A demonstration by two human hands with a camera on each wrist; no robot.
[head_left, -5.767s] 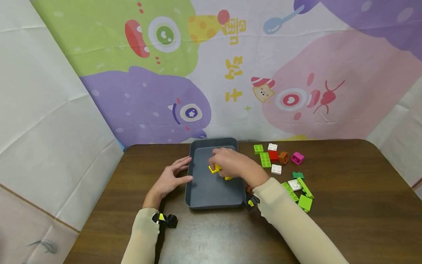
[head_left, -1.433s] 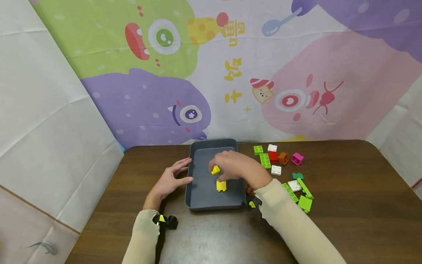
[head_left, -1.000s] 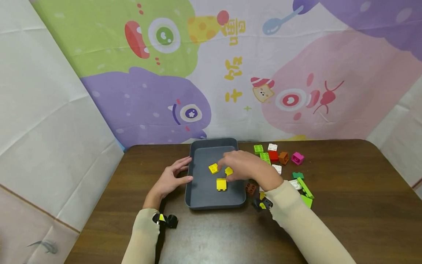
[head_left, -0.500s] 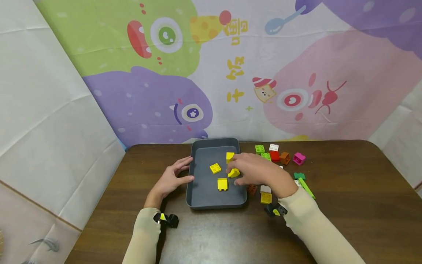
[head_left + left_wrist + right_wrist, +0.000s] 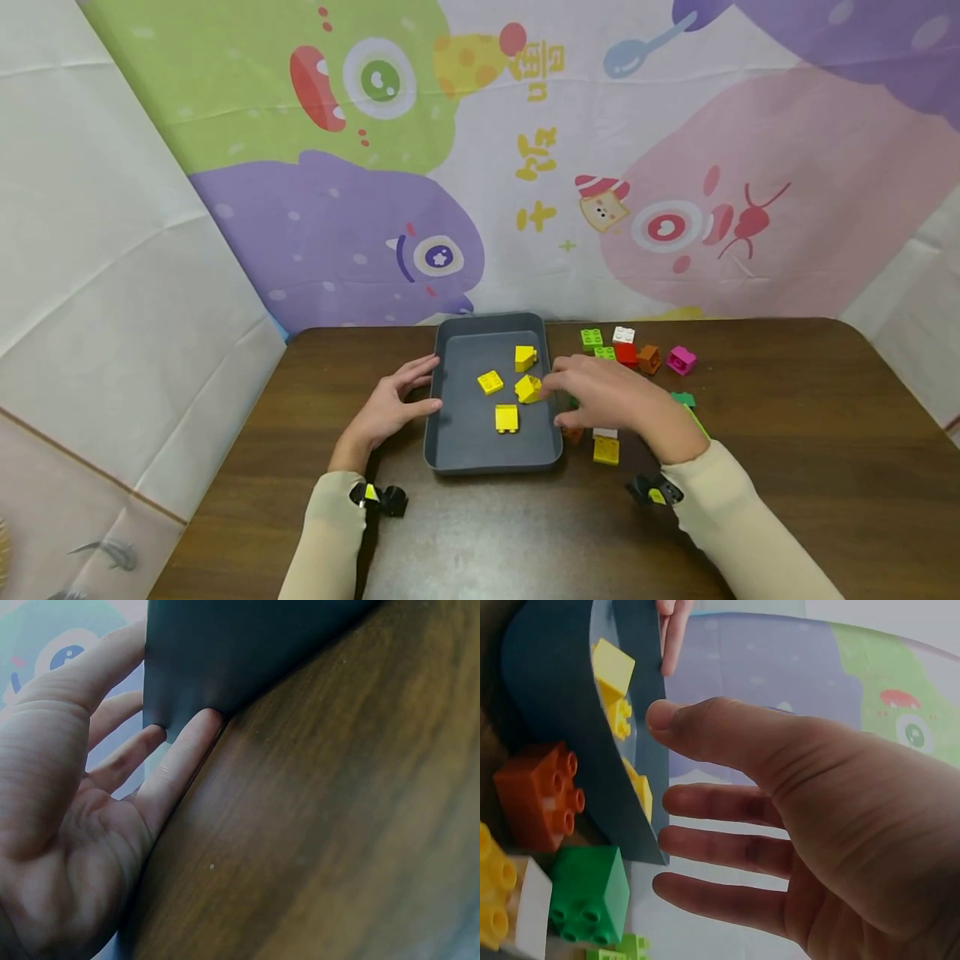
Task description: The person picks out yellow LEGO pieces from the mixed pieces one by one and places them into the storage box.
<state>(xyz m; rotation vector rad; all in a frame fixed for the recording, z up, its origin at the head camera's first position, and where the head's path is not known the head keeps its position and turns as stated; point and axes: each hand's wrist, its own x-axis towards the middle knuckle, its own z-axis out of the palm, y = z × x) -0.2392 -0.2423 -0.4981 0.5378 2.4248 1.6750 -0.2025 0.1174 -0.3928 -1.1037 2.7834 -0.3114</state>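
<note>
A dark grey tray (image 5: 459, 437) holds several yellow building blocks: a flat studded one (image 5: 491, 382), an upper sloped block (image 5: 526, 358), another sloped block (image 5: 528, 389) and a lower block (image 5: 506, 418). My left hand (image 5: 382, 412) touches the tray's left side with straight, spread fingers; the left wrist view has its fingertips against the outer wall (image 5: 217, 660). Just past the right rim hovers my right hand (image 5: 615, 400), its fingers extended and holding nothing. In the right wrist view, thumb and fingers (image 5: 727, 851) stand apart, near the tray wall (image 5: 562, 697).
Right of the tray on the wooden table (image 5: 465, 542) lie loose blocks: yellow (image 5: 606, 451), brown (image 5: 648, 359), magenta (image 5: 682, 360), red (image 5: 626, 356), white (image 5: 623, 335) and light green (image 5: 592, 338). A dark green block (image 5: 589, 892) sits beside an orange-brown one (image 5: 540, 795). A printed cloth (image 5: 525, 275) hangs behind.
The right hand has let go of yellow blocks, now spread apart in the tray, and has moved right, out past the rim. The left hand has stayed at the tray's left side.
</note>
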